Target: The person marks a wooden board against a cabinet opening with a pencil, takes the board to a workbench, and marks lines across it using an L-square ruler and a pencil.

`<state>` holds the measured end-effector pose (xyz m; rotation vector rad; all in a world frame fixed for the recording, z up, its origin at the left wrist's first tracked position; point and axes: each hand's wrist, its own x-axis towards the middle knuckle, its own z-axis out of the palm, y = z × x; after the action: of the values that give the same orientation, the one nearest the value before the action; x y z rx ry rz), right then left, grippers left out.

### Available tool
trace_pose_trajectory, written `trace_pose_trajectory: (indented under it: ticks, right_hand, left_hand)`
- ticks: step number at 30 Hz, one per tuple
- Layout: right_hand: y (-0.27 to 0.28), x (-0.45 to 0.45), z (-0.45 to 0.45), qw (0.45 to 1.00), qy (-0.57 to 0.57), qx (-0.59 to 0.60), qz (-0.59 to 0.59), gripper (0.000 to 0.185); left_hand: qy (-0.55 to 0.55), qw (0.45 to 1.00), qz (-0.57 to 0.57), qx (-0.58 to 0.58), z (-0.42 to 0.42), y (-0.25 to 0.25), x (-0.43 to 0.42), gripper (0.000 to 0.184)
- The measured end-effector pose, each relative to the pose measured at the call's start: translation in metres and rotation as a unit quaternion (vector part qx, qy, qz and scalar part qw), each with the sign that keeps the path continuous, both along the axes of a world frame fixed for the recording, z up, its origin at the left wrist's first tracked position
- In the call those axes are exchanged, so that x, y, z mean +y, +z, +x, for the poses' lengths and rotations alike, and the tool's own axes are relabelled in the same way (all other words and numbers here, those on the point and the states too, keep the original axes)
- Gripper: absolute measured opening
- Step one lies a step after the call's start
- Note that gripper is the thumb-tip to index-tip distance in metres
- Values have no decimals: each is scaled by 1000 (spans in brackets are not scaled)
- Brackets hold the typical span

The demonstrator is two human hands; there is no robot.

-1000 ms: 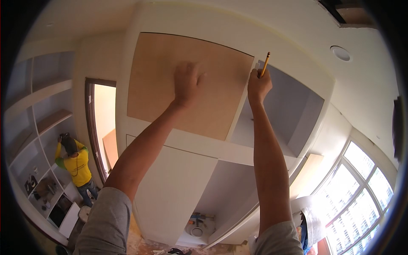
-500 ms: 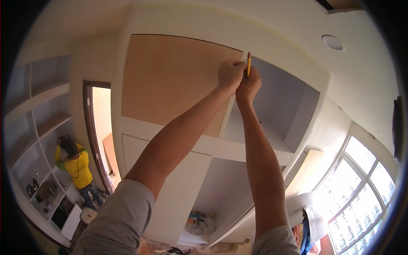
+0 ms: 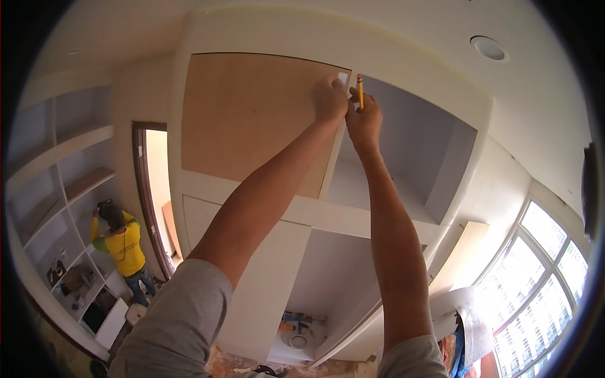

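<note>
Overhead, a plain brown panel [image 3: 258,120] covers the left part of an upper cabinet. My left hand [image 3: 330,99] is raised to its upper right corner, smeared by motion, so its fingers cannot be made out. A small white patch [image 3: 343,77] shows on the panel just above that hand. Close beside it, my right hand [image 3: 365,126] is closed on a yellow pencil [image 3: 361,94], which points up with its eraser end on top. This hand is at the upright divider, in front of the open compartment [image 3: 403,138].
Below is a white cabinet door [image 3: 252,277] and an open lower compartment holding tools [image 3: 299,327]. At left, a person in a yellow shirt [image 3: 126,249] faces built-in shelves [image 3: 85,145] near a doorway [image 3: 154,189]. A window [image 3: 529,283] stands at right; a round fitting [image 3: 489,48] is in the ceiling.
My left hand has moved slightly left and away from my right hand, uncovering the white patch. The right hand with the pencil has dropped a little. The view has shifted slightly.
</note>
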<state>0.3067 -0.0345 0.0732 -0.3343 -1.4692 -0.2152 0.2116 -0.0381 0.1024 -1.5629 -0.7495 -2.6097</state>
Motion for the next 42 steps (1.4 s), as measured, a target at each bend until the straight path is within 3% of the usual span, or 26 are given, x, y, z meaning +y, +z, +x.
trace_pose_trajectory:
  ticks: [2, 5, 7, 11, 36, 42]
  right_hand:
    - [-3, 3, 7, 999, 6, -16, -38, 30]
    - [-8, 19, 17, 996, 22, 54, -74, 32]
    - [-12, 20, 25, 962, 88, 43, -255, 33]
    - [-33, 21, 33, 969, 83, 33, -230, 32]
    - [-37, -8, 93, 964, 82, 31, -250, 24]
    - [-31, -12, 99, 969, 82, 21, -232, 22]
  left_hand:
    - [165, 983, 62, 60, -5, 2, 3, 18]
    - [218, 969, 51, 106, -2, 0, 2, 15]
    - [243, 963, 63, 100, 1, -1, 4, 14]
    - [315, 943, 46, 96, 9, -1, 12, 13]
    - [332, 940, 13, 79, 20, -3, 31, 11]
    - [313, 947, 76, 15, 21, -1, 29, 12]
